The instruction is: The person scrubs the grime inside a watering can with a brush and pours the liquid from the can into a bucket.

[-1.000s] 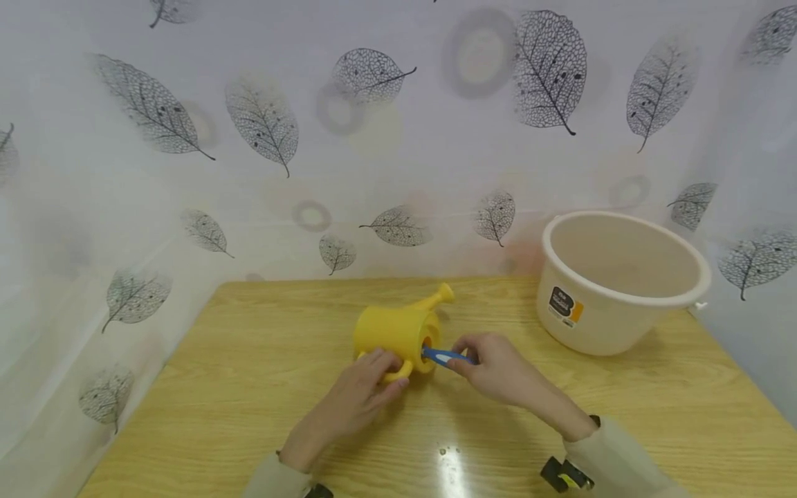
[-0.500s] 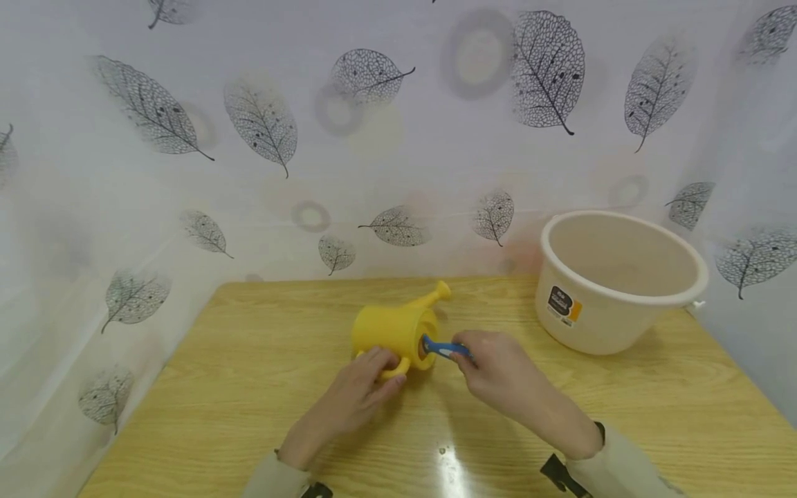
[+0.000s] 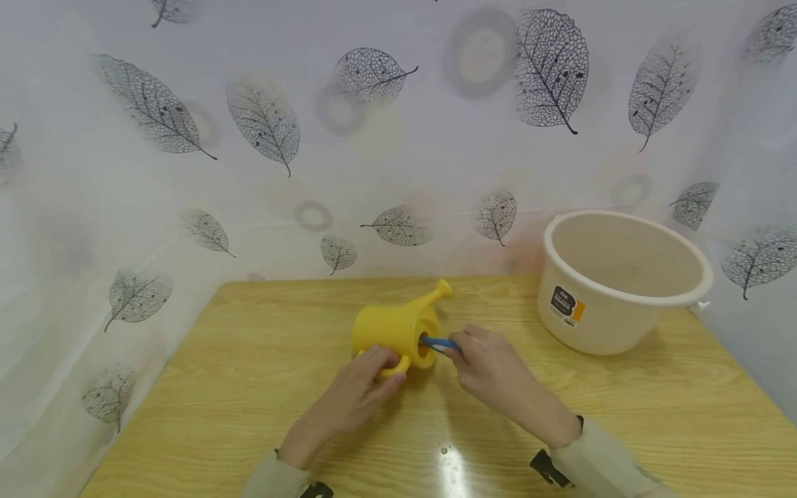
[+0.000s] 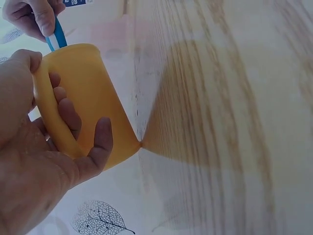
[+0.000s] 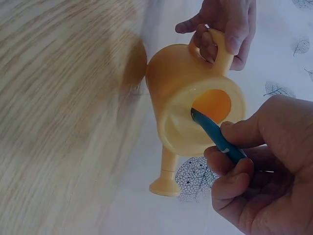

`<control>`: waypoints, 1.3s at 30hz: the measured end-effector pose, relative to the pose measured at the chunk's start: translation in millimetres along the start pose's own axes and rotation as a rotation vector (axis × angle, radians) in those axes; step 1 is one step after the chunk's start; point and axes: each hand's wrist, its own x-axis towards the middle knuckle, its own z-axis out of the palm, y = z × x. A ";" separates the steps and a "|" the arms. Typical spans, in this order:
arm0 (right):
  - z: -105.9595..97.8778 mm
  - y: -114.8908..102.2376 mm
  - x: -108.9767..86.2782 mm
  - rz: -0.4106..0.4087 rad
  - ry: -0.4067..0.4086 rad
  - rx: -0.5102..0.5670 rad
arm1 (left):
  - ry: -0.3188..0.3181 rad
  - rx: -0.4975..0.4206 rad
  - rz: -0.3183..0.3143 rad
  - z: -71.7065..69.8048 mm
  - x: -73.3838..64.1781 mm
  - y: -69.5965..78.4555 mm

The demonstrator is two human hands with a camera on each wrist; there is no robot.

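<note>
Leaf-printed backdrop (image 3: 398, 152) behind a wooden table (image 3: 268, 346)

On my feeds, a yellow watering can (image 3: 382, 330) lies tipped on its side on the table, nearer the far edge, its spout (image 3: 429, 298) aimed toward that edge and rightward. I see its base touching the surface and its mouth end raised. Left hand (image 3: 356, 394): fingers curled through the handle (image 3: 396, 369), gripping it. Right hand (image 3: 495, 366): thumb and fingers pinch a blue implement (image 3: 445, 343), its far end at the can's opening (image 5: 220, 104); I cannot tell how deep it reaches. An off-white bucket (image 3: 598, 324) stands upright by the far right corner, well apart from the can.
</note>
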 end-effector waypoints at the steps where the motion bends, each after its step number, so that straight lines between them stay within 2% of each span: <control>1: 1.0 0.4 0.1 0.002 -0.004 -0.002 | -0.001 -0.003 0.002 0.0 0.0 -0.1; 5: 3.1 1.2 -0.1 0.004 -0.010 -0.011 | -0.002 -0.011 0.005 -0.1 -0.1 -0.5; 12: -1.7 0.9 -5.0 -0.033 0.038 -0.023 | 0.005 -0.012 0.014 -0.5 0.6 -0.4; 17: -7.4 -0.4 -7.8 -0.041 0.053 -0.029 | 0.042 0.026 0.055 0.1 1.4 0.2; 19: -8.3 -0.5 -8.6 -0.039 0.051 -0.025 | 0.047 0.042 0.054 0.6 1.5 0.9; 26: -9.4 0.5 -9.8 -0.032 0.042 -0.020 | 0.005 0.049 -0.072 1.9 0.6 6.2; 39: -8.7 2.2 -10.1 -0.023 0.038 -0.017 | 0.012 0.073 -0.051 2.9 -0.6 6.8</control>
